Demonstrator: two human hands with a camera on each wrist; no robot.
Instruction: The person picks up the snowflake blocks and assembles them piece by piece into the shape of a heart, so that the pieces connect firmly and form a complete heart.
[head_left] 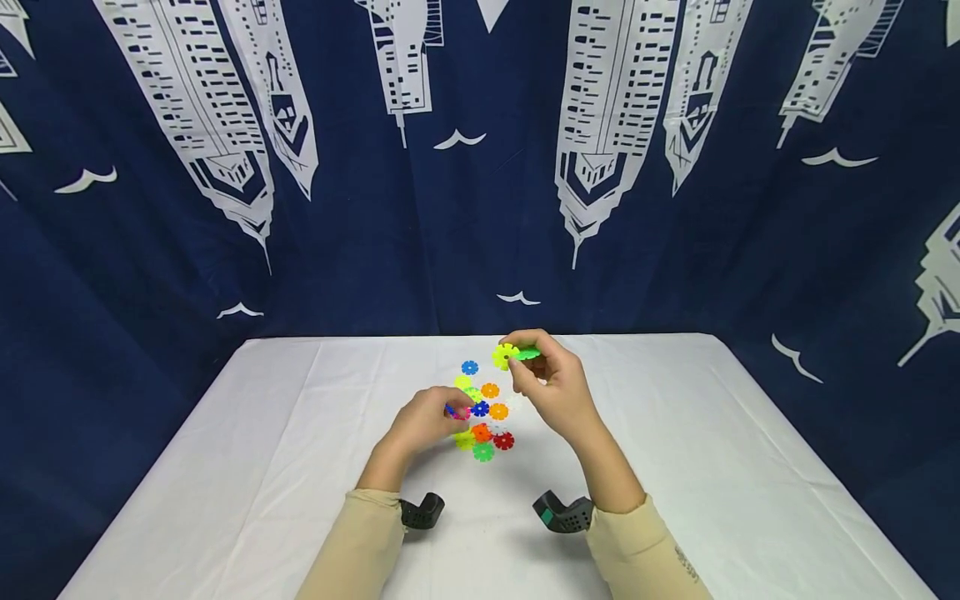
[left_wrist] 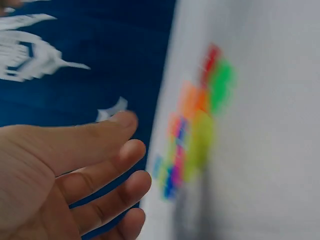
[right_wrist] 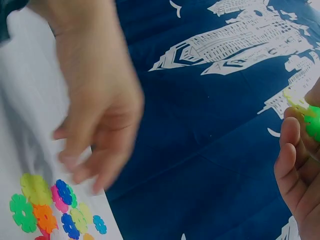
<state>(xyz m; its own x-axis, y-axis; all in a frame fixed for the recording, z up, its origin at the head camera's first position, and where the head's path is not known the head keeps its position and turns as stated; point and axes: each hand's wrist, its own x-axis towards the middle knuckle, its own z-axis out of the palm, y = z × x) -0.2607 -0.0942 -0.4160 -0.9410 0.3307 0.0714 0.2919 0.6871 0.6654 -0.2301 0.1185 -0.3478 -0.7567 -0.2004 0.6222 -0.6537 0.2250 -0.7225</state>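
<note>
Between thumb and fingers, my right hand point(head_left: 561, 390) pinches a yellow flower-shaped disc point(head_left: 502, 357) and a green disc point(head_left: 529, 354), raised over the far part of the table. The two discs meet at an angle, slotted edge against slotted edge. Nothing sits in my left hand point(head_left: 426, 418); its fingers are parted and loosely bent, as the left wrist view shows. It hovers at the left side of a loose cluster of notched discs, overlapping a pink disc point(head_left: 462, 413) in the head view. Beside that lie a dark blue disc point(head_left: 481, 408) and an orange disc point(head_left: 498, 412).
Nearer to me in the cluster are a red disc point(head_left: 504, 441), a green disc point(head_left: 483, 452) and an orange-red disc point(head_left: 482, 432). A blue disc point(head_left: 469, 367) lies farthest back. The white-covered table point(head_left: 225, 475) ends at a dark blue printed curtain point(head_left: 420, 250).
</note>
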